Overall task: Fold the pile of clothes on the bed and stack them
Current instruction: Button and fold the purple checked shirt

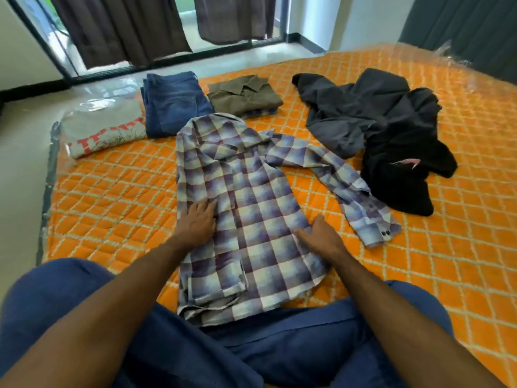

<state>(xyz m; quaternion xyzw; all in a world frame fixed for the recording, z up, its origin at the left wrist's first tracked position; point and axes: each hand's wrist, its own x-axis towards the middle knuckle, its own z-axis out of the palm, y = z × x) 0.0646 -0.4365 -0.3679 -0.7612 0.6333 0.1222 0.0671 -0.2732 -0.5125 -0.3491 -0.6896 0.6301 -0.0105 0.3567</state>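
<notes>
Folded items along far edge: one grey printed shirt (103, 130), one pair of jeans (173, 103), one olive shirt (246, 96). Unfolded: dark clothes heap (386, 135).

Plaid shirt (246, 214) spread centrally on orange quilted bed (112, 191), one sleeve trailing right.

Left hand (197, 222) flat, fingers straight, on left half; right hand (321, 236) open, pressing right edge.

Brown curtains (126, 26) behind.

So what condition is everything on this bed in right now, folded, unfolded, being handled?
plaid shirt: spread flat, left side folded in, right sleeve out
left hand: flat on the shirt
right hand: pressing the shirt's right edge
jeans: folded
olive shirt: folded, atop another folded garment
grey T-shirt: folded
dark clothes: crumpled, unfolded
curtains: partly drawn
</notes>
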